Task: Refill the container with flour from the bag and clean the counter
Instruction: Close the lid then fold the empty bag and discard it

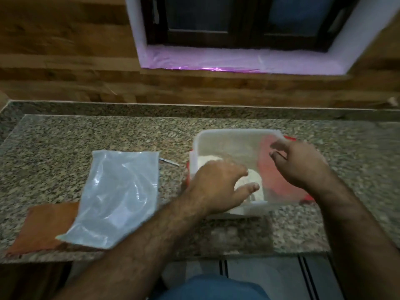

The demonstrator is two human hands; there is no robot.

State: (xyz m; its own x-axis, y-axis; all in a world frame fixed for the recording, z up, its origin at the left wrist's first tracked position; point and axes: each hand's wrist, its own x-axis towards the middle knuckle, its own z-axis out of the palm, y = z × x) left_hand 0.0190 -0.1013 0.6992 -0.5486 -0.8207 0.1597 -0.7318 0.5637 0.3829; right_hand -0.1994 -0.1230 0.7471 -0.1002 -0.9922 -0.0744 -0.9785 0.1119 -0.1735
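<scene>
A translucent plastic container [229, 137] stands on the granite counter [86, 137], with a low heap of white flour [253, 180] inside. It rests on a red lid [306, 199]. The flour bag [121, 191], clear plastic and looking flat, lies to its left. My left hand [218, 185] reaches over the container's front left wall, fingers and thumb apart above the flour, holding nothing. My right hand [300, 163] is at the container's right rim, fingertips curled and pinched on the wall. Both hands are blurred.
An orange cloth [43, 226] lies at the counter's front left, partly under the bag. A small thin strip [171, 162] lies between bag and container. A wooden wall and a window sill rise behind the counter. The front edge is close to my body.
</scene>
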